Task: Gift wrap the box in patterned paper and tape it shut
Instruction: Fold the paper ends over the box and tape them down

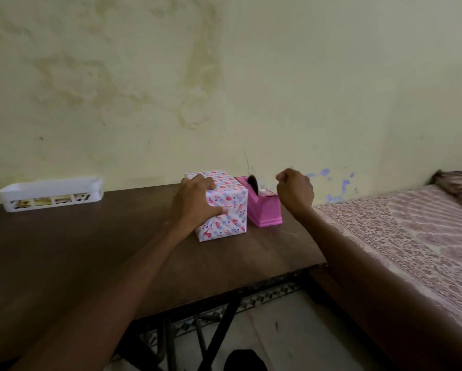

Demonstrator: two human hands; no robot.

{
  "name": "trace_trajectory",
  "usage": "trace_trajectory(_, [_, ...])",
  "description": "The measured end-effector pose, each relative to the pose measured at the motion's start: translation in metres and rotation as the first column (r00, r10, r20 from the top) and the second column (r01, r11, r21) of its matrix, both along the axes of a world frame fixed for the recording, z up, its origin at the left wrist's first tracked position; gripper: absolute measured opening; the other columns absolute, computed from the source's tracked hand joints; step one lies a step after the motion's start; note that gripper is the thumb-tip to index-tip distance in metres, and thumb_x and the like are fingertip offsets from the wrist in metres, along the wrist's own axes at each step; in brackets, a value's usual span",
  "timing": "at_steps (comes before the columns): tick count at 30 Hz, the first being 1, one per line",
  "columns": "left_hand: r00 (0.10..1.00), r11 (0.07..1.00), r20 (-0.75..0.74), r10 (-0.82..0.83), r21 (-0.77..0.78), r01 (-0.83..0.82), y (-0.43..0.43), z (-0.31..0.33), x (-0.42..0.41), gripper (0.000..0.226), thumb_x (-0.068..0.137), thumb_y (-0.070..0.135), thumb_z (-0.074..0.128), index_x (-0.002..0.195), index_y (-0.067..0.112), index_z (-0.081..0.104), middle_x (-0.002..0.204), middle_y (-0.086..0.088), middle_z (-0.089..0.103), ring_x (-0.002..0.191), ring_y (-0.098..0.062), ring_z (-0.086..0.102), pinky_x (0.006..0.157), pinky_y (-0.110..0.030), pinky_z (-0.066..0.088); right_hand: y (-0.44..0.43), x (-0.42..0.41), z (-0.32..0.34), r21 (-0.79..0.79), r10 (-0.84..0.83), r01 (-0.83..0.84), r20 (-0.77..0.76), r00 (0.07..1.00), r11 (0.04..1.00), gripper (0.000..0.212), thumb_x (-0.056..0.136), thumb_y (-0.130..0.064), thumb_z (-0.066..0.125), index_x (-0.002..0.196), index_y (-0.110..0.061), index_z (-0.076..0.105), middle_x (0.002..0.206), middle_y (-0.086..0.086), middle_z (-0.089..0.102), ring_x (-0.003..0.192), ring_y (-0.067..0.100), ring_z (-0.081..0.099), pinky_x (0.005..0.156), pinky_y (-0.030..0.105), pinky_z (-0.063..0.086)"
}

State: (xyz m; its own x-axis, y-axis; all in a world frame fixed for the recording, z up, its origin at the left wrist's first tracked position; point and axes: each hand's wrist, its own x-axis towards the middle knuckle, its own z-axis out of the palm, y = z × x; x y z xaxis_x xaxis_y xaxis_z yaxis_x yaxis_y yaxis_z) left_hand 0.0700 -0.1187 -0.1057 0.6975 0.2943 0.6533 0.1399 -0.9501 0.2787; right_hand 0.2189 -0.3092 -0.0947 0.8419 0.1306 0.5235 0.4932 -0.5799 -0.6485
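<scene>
Clamping one wrapped box (230,210) in left grip (195,199), right grip (295,190) curled over one dispenser (266,210), hold unclear

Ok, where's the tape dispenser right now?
Head view, right of centre: the tape dispenser stands on the table between the wrapped box and the right hand.

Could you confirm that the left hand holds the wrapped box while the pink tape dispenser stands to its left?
Not quite: the head view shows the dispenser to the right of the box. The left hand does hold the box.
</scene>
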Motion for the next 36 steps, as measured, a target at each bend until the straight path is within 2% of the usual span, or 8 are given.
trace_trajectory(3, [0.999, 1.000, -0.032, 0.008, 0.007, -0.008, 0.000, 0.002, 0.001, 0.063, 0.057, 0.058, 0.083, 0.105, 0.021, 0.064, 0.109, 0.001, 0.063, 0.102, -0.022, 0.053, 0.081, -0.032, 0.045, -0.007, 0.017, -0.002, -0.152, 0.025, -0.082, -0.350, 0.937, 0.985, 0.046, 0.102, -0.040, 0.035, 0.111, -0.002, 0.060, 0.113, 0.018, 0.062, 0.094, 0.032, 0.059, 0.079, 0.041, 0.053])
trace_trajectory(6, [0.999, 1.000, -0.043, 0.004, 0.018, -0.003, -0.001, 0.004, 0.000, 0.062, 0.057, 0.059, 0.082, 0.102, 0.021, 0.063, 0.107, 0.000, 0.064, 0.099, -0.021, 0.054, 0.078, -0.031, 0.046, -0.005, 0.017, 0.009, 0.122, 0.231, -0.204, -0.684, 0.692, 0.971, 0.046, 0.102, -0.045, 0.041, 0.117, -0.003, 0.051, 0.106, 0.019, 0.054, 0.086, 0.030, 0.060, 0.057, 0.038, 0.058])
trace_trajectory(8, [0.998, 1.000, -0.056, -0.001, 0.022, 0.002, 0.000, 0.004, 0.001, 0.062, 0.058, 0.060, 0.082, 0.102, 0.021, 0.063, 0.107, 0.000, 0.063, 0.098, -0.021, 0.053, 0.079, -0.031, 0.046, -0.001, 0.022, 0.018, 0.168, 0.254, -0.196, -0.760, 0.598, 0.966, 0.040, 0.099, -0.040, 0.053, 0.114, -0.003, 0.055, 0.097, 0.018, 0.055, 0.081, 0.028, 0.062, 0.054, 0.035, 0.059])
trace_trajectory(11, [0.998, 0.999, -0.070, 0.001, 0.038, 0.002, 0.000, 0.004, 0.001, 0.063, 0.059, 0.060, 0.081, 0.105, 0.021, 0.062, 0.109, -0.001, 0.063, 0.100, -0.021, 0.053, 0.080, -0.031, 0.046, 0.004, 0.038, 0.026, 0.140, 0.210, -0.173, -0.833, 0.512, 0.975, 0.035, 0.096, -0.032, 0.060, 0.118, -0.004, 0.059, 0.099, 0.022, 0.058, 0.086, 0.033, 0.067, 0.079, 0.041, 0.061])
trace_trajectory(15, [0.996, 0.999, -0.083, 0.018, 0.049, -0.014, 0.001, 0.001, 0.003, 0.066, 0.062, 0.062, 0.078, 0.110, 0.022, 0.060, 0.116, 0.000, 0.061, 0.104, -0.021, 0.052, 0.082, -0.030, 0.045, 0.001, 0.044, 0.030, 0.293, 0.308, -0.099, -0.873, 0.378, 0.951, 0.028, 0.086, -0.013, 0.074, 0.109, -0.004, 0.060, 0.111, 0.022, 0.051, 0.090, 0.041, 0.058, 0.054, 0.053, 0.059])
trace_trajectory(30, [0.999, 0.998, -0.050, -0.002, 0.065, 0.005, 0.003, 0.000, 0.005, 0.065, 0.058, 0.063, 0.080, 0.104, 0.021, 0.062, 0.109, 0.000, 0.062, 0.101, -0.022, 0.054, 0.081, -0.033, 0.046, -0.018, 0.032, -0.039, 0.796, 0.746, -0.079, -0.521, 0.414, 0.600, 0.025, 0.092, 0.001, 0.060, 0.116, 0.006, 0.056, 0.121, 0.016, 0.055, 0.101, 0.029, 0.062, 0.080, 0.045, 0.058])
trace_trajectory(33, [0.999, 0.998, -0.052, -0.001, 0.070, 0.005, 0.004, 0.000, 0.007, 0.065, 0.058, 0.064, 0.080, 0.103, 0.021, 0.061, 0.108, 0.000, 0.062, 0.100, -0.022, 0.055, 0.081, -0.033, 0.046, -0.013, 0.033, -0.045, 0.678, 0.604, -0.094, -0.573, 0.554, 0.729, 0.027, 0.087, -0.006, 0.070, 0.107, 0.011, 0.062, 0.105, 0.017, 0.067, 0.091, 0.029, 0.070, 0.085, 0.045, 0.058])
trace_trajectory(36, [0.998, 0.998, -0.064, 0.007, 0.070, -0.002, 0.005, 0.001, 0.009, 0.064, 0.058, 0.064, 0.080, 0.102, 0.021, 0.061, 0.108, 0.000, 0.063, 0.100, -0.022, 0.055, 0.080, -0.033, 0.047, -0.007, 0.038, -0.042, 0.373, 0.300, -0.090, -0.559, 0.773, 0.924, 0.023, 0.079, -0.015, 0.081, 0.088, 0.003, 0.071, 0.078, 0.009, 0.072, 0.067, 0.017, 0.071, 0.067, 0.029, 0.060])
